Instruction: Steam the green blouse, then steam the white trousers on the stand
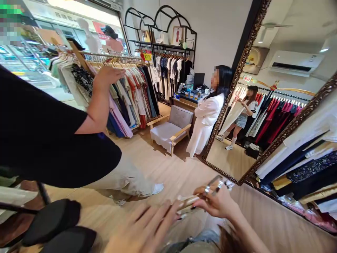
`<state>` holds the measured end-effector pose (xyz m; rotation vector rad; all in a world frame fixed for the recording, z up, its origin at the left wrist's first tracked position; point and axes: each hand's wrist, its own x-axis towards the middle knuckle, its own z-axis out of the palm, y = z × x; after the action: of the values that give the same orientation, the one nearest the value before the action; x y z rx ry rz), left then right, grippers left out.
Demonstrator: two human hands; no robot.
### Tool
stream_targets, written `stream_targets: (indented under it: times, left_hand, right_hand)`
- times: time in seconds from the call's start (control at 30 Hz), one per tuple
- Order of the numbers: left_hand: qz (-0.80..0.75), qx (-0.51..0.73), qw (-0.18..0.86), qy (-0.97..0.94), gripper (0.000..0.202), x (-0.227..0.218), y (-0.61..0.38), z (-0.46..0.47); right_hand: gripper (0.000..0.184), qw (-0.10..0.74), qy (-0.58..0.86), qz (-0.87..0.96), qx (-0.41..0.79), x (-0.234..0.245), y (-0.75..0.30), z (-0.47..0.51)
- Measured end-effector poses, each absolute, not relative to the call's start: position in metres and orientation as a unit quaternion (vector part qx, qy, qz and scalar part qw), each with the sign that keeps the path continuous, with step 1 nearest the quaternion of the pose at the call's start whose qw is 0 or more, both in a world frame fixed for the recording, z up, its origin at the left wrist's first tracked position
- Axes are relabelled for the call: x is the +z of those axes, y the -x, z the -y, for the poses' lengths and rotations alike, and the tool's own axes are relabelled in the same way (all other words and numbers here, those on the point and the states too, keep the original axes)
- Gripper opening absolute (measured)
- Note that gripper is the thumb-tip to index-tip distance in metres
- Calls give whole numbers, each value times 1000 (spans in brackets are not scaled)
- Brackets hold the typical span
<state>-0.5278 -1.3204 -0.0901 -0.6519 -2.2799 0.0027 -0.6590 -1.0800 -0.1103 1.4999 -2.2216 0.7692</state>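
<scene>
My left hand (147, 226), blurred, reaches up from the bottom centre with its back toward me and its fingers stretched out. Its fingertips are at the near end of a thin pale strip (189, 202), and I cannot tell whether they touch it. From the lower right comes my right hand (217, 200), with rings on it, its fingers bent round the strip and some shiny metal pieces beside it. What this item is does not show clearly. Under the hands are blue denim (200, 237) and brown hair (228, 240).
A person in a black top (52, 133) stands close on the left, forearm raised. Clothes racks (126, 91), an armchair (171, 126) and a person in white (207, 116) are beyond. At right are a framed mirror (231, 175) and hanging clothes (310, 168). Black caps (52, 221) lie lower left.
</scene>
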Motion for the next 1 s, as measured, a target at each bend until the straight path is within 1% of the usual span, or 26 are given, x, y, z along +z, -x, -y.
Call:
stream_targets:
  times: [0.03,0.1,0.13,0.2,0.27,0.3,0.37,0.43,0.47,0.63,0.8,0.9,0.93,1.0]
  left_hand:
    - [881,8,372,293,31,-84,546,1303]
    - [844,2,405,350,22,-75,580,1269]
    - [827,-9,431,362,22,-72,595,1254]
    - [806,-53,467,359,32,-71,622,1226]
    - [800,-115,466,359,41,-76,644,1201]
    - [796,-146,455,372,39,-80,655,1189]
    - [780,-192,432,411,27,-89,674,1164]
    - [757,-224,417,450,16,-98,693,1137]
    - [746,-238,413,466,15,-101,703,1122]
    - [691,-304,374,538,26,-112,753,1044]
    - [671,-328,318,584,40,-114,800,970]
    - [678,-342,247,602,46,-115,827,928]
    - [684,-347,213,605,48,-115,835,914]
    - [700,-349,149,604,51,-114,846,882]
  right_hand:
    - [50,194,-493,807,261,-111,658,1053]
    - [43,243,-427,842,224,-112,653,1005]
    - [40,263,-399,855,202,-112,648,985]
    - [43,294,-355,873,161,-111,639,951]
    - [50,314,-316,886,127,-108,628,924]
    - [54,321,-295,893,111,-106,623,913]
    - [56,327,-250,908,78,-102,614,892]
    - [54,331,-196,922,39,-99,606,872]
    - [51,334,-170,927,21,-97,602,863]
    - [44,344,-72,936,-31,-96,596,823]
    - [35,372,-10,926,-72,-105,610,788]
    - [29,369,47,924,-93,-107,621,766]
    - [30,362,75,924,-93,-107,625,758]
    - [39,339,147,925,-88,-106,633,738]
